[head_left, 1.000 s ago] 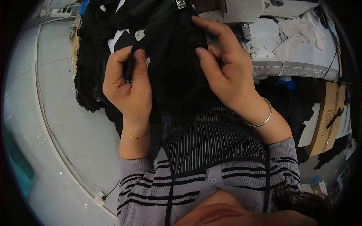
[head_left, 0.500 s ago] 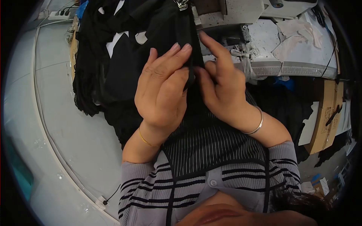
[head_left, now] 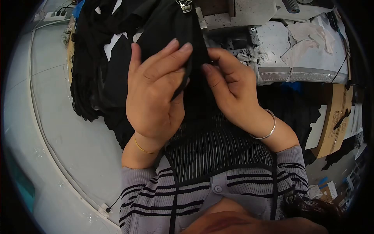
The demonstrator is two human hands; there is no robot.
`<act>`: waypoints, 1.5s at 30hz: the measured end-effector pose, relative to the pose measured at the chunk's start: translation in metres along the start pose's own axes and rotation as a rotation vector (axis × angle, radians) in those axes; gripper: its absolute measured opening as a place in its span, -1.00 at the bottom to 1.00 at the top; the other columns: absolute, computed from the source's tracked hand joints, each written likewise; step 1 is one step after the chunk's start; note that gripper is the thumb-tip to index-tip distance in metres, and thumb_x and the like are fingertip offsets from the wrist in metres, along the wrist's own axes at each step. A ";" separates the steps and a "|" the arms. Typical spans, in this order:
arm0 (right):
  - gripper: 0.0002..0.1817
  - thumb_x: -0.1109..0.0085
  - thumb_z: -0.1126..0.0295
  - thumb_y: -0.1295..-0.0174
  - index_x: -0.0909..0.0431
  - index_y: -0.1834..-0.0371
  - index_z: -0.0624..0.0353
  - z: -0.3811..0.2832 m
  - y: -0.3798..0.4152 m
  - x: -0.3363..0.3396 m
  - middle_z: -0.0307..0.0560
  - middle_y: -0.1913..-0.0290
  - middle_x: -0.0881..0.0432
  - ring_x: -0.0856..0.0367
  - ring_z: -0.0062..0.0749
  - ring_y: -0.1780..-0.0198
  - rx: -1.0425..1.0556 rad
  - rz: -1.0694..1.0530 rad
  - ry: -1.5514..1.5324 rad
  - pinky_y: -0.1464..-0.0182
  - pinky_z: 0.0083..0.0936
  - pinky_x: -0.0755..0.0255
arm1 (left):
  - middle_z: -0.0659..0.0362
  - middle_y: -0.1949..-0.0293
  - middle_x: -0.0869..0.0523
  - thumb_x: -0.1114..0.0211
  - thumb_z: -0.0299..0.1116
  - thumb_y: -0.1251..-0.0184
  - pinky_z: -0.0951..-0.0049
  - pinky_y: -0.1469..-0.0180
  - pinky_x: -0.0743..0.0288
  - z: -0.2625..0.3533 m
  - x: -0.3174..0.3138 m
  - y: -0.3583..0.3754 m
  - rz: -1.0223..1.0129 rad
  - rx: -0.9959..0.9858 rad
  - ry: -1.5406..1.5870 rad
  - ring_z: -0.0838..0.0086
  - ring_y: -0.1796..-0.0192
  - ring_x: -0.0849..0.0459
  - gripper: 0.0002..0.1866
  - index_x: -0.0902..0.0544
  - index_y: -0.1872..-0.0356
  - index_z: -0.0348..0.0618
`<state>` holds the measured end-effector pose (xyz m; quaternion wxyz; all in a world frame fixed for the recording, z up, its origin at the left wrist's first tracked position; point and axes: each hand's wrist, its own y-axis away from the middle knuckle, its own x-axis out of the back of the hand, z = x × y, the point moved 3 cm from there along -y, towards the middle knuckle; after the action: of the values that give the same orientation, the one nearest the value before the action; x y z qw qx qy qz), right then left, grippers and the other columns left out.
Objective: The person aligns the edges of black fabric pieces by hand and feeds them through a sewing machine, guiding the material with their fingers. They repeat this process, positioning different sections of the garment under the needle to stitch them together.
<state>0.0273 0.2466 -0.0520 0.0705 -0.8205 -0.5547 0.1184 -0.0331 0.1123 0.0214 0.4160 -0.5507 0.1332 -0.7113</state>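
Black fabric runs from a metal presser foot down between both hands. My left hand has its fingers laid over the cloth, and a fold is caught between them and the thumb, which is mostly hidden underneath. On the other edge, my right hand is closed in a pinch, with thumb and index finger at the cloth. A strip of the fabric hangs between the two hands, towards the striped apron.
More black cloth is heaped at the left, with white pieces among it. The sewing machine stands at the back right, beside a ruler strip and pale scraps. A cardboard box is at the right, a power strip at the far left.
My left hand has shifted left, drawing the fold away from the right hand. My right index finger has bent down from stretched out towards the thumb. The cloth has shifted slightly left.
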 end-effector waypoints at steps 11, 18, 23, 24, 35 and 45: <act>-0.76 -0.16 0.51 -0.46 -0.59 -0.14 0.26 -0.005 -0.009 0.004 0.00 0.41 -0.71 -0.71 -0.44 0.48 -0.010 -0.016 0.069 0.41 -0.53 -0.51 | 0.01 -0.01 -0.83 -0.32 -0.60 -0.32 -0.21 -0.48 -0.26 -0.013 -0.013 -0.006 0.016 0.056 0.084 0.12 -0.18 -0.77 -0.92 -0.62 0.22 -0.26; -0.84 -0.17 0.49 -0.46 -0.60 -0.03 0.26 -0.004 -0.016 -0.001 0.01 0.49 -0.66 -0.64 -0.36 0.56 0.027 0.029 0.122 0.46 -0.50 -0.46 | 0.05 -0.01 -0.83 -0.29 -0.61 -0.35 -0.19 -0.44 -0.32 -0.030 -0.020 -0.020 0.003 -0.011 0.003 0.11 -0.17 -0.77 -0.93 -0.63 0.20 -0.26; -0.85 -0.15 0.45 -0.49 -0.59 -0.01 0.28 -0.007 -0.024 -0.007 -0.11 0.48 -0.59 -0.53 -0.44 0.49 -0.031 -0.004 0.176 0.40 -0.53 -0.40 | 0.08 0.13 -0.80 -0.37 -0.62 -0.20 -0.10 -0.43 -0.34 -0.058 -0.019 -0.037 -0.056 -0.037 0.143 0.11 -0.17 -0.75 -0.86 -0.64 0.26 -0.20; -0.88 -0.18 0.45 -0.45 -0.58 0.07 0.28 -0.006 -0.026 -0.008 0.04 0.56 -0.57 -0.57 -0.23 0.60 0.028 0.037 0.188 0.50 -0.42 -0.40 | 0.08 0.13 -0.80 -0.37 -0.62 -0.20 -0.10 -0.43 -0.34 -0.056 -0.012 -0.043 -0.055 -0.038 0.141 0.11 -0.17 -0.75 -0.86 -0.64 0.26 -0.20; -0.85 -0.22 0.40 -0.47 -0.63 0.10 0.28 -0.014 0.021 0.017 -0.18 0.52 -0.52 -0.46 -0.61 0.51 -0.249 -0.112 -0.051 0.43 -0.57 -0.34 | 0.07 0.17 -0.68 -0.39 -0.57 -0.03 0.23 -0.19 -0.54 -0.041 0.037 0.024 -0.088 0.098 -0.328 0.14 -0.08 -0.74 -0.76 -0.61 0.23 -0.22; -0.89 -0.35 0.47 -0.31 -0.69 0.28 0.32 -0.044 0.052 0.020 -0.12 0.51 -0.55 -0.48 -0.42 0.53 0.008 -0.207 0.292 0.47 -0.53 -0.31 | 0.17 0.12 -0.68 -0.20 -0.65 -0.36 0.48 -0.06 -0.55 -0.052 0.068 0.083 0.204 0.624 -0.039 0.48 0.09 -0.67 -0.79 -0.63 0.03 -0.26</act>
<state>0.0926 0.2462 -0.0252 0.1655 -0.7672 -0.6196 -0.0078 -0.0460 -0.0030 -0.0052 0.6364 -0.3938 -0.0445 -0.6617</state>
